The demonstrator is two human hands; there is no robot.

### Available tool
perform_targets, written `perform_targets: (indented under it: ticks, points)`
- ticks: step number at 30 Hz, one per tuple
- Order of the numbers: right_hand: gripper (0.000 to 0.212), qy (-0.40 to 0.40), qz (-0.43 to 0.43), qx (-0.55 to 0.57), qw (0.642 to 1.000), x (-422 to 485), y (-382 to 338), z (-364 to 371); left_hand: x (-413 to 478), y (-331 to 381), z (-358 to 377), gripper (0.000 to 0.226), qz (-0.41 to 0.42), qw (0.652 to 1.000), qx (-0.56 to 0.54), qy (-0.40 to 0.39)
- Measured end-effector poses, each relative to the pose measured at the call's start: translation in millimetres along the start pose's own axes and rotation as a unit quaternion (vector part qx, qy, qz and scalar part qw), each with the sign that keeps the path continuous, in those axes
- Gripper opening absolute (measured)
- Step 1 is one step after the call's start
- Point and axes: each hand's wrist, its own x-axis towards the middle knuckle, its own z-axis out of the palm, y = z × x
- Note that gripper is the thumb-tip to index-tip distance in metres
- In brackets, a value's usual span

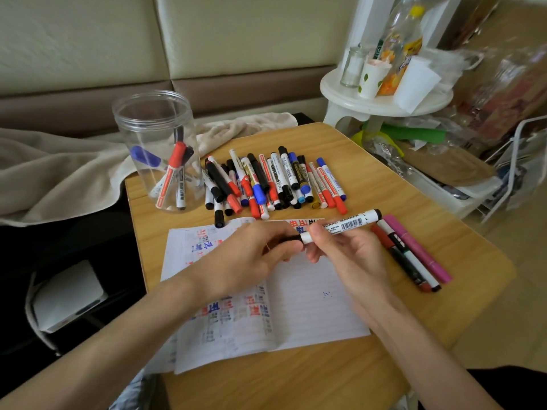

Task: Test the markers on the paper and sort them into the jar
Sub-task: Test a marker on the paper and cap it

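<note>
Soft daylight lit the scene, brightest at the right, leaving only faint shadows on the table. The wide lens bent the edges, and the right hand and far bottles looked blurred.

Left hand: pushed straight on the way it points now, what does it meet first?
Most likely the right hand, directly ahead and almost touching: the left hand pinches the black cap of the white marker that the right grips. Depth is hard to judge.
</note>
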Motion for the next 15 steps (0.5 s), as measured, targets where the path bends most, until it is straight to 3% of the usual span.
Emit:
perform_targets:
  ticks: [4, 7, 15]
  points:
    - [0.03, 0.051, 0.039, 0.029, 0.998, -2.3, 4.6, 8.2, -6.3, 3.2, 10.4, 0.03, 0.059, 0.986, 0.148, 0.04]
    - [0.034, 0.055, 0.034, 0.026, 0.998, -2.2, 3.7, 10.1, -6.7, -1.5, 13.5, 0.044, 0.071, 0.954, 0.287, 0.059]
    - [0.03, 0.025, 0.015, 0.04, 0.999, 0.6, 0.5, 7.0, -2.0, -5.2, 12.3, 0.039, 0.06, 0.992, 0.1, 0.055]
